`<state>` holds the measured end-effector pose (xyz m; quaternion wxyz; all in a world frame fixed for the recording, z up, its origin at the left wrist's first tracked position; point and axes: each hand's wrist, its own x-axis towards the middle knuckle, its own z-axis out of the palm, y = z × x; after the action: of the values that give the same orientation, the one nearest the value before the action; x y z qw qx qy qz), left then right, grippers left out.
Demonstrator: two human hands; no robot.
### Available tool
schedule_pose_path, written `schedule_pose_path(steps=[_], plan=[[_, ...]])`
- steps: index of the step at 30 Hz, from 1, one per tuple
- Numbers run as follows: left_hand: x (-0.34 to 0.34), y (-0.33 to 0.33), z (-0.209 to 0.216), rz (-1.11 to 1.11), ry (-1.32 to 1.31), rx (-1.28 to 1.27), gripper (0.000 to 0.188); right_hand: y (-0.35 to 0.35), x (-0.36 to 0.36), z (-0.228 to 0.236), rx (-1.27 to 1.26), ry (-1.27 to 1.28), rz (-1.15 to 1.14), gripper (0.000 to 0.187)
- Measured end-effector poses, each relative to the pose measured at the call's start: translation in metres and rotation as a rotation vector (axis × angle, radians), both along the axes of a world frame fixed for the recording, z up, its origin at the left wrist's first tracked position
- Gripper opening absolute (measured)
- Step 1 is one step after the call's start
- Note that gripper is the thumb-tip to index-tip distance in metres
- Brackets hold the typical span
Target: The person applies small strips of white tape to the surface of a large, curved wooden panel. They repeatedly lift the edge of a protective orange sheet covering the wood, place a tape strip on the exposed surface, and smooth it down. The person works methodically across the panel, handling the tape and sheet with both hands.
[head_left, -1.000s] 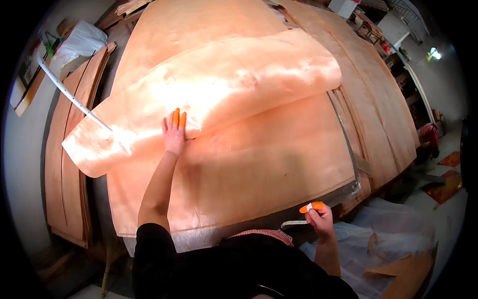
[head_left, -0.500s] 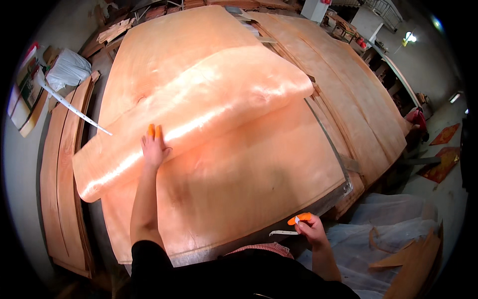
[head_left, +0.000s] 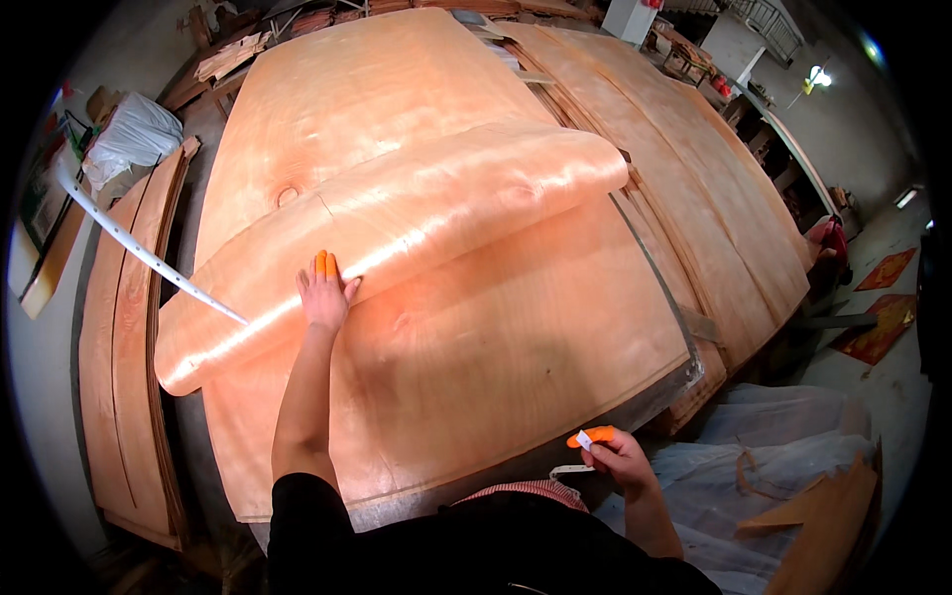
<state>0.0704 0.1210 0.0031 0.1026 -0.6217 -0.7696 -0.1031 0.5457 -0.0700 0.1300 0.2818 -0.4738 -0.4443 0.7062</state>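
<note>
My left hand [head_left: 325,296], orange covers on two fingertips, lies flat with fingers stretched on a large curled wood veneer sheet [head_left: 426,213]. The curl runs across the stack, its rounded fold facing me. Under it is a flat veneer sheet [head_left: 516,337]. By the near right corner of the stack, my right hand [head_left: 623,461] pinches a small piece of white tape [head_left: 583,440] between orange-covered fingers and thumb. Just below hangs a short white strip [head_left: 567,469]; whether it joins the pinched piece I cannot tell.
A long white perforated strip [head_left: 149,260] slants in from the left. Narrow veneer boards [head_left: 129,367] stand at the left. More veneer [head_left: 684,169] lies to the right. Clear plastic sheeting [head_left: 714,486] and wood offcuts [head_left: 823,526] are at the near right.
My left hand has slid a little right and forward on the veneer. The curled part looks narrower, its back edge nearer me. The long white strip's end has shifted nearer. My right hand has barely moved.
</note>
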Motion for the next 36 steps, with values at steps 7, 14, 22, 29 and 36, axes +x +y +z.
schedule_pose_path(steps=[7,14,22,29,36], plan=[[0.008,-0.007,-0.026,-0.033,0.113,-0.065,0.076,-0.009,0.001,0.002,-0.022,-0.03,0.001,0.025],[-0.011,0.014,0.003,-0.029,-0.004,-0.04,0.069,-0.01,-0.005,-0.013,-0.018,-0.064,0.1,0.023],[0.0,-0.224,-0.085,-0.029,-0.15,0.066,0.062,0.019,-0.043,-0.122,-0.241,-0.043,0.359,0.028],[0.086,-0.367,-0.093,0.257,-0.267,-0.172,0.076,0.016,-0.112,-0.21,-0.249,-0.089,0.539,0.025],[0.143,-0.377,-0.08,0.143,-0.457,-0.273,0.087,0.001,-0.178,-0.233,-0.125,-0.114,0.721,0.021]])
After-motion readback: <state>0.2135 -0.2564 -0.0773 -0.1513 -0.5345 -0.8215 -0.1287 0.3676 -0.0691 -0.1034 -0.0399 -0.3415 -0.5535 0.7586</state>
